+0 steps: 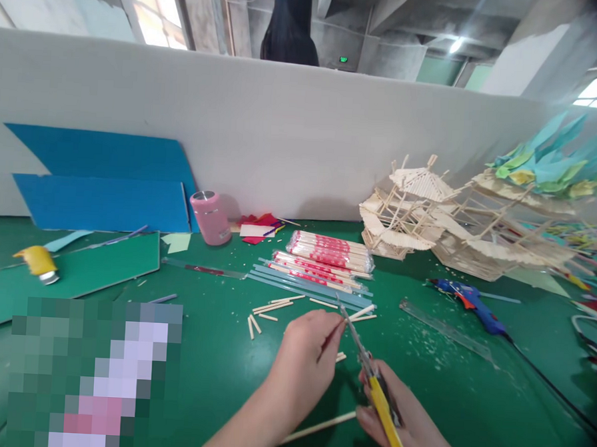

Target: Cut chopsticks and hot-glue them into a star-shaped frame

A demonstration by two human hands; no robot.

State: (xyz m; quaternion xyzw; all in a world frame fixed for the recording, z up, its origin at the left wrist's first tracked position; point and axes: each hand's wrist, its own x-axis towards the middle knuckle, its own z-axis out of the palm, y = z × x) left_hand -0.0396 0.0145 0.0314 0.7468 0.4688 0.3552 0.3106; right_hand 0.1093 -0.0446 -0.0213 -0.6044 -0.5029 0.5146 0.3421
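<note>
My left hand (304,360) is closed in a pinch on a thin red stick (330,337) that pokes up toward the blades. My right hand (403,422) grips yellow-handled scissors (370,381), whose metal blades point up and left to the stick's tip. A long wooden stick (318,427) lies on the green table (230,373) under my hands. Several short cut wooden pieces (274,309) lie scattered just beyond my left hand.
Packs of chopsticks (330,252) and blue strips (310,285) lie mid-table. A pink cup (211,217), blue boards (100,180), a yellow object (39,262), a blue glue gun (469,302), a clear ruler (443,330) and a wooden stick model (429,217) stand around. A white partition (284,116) closes the back.
</note>
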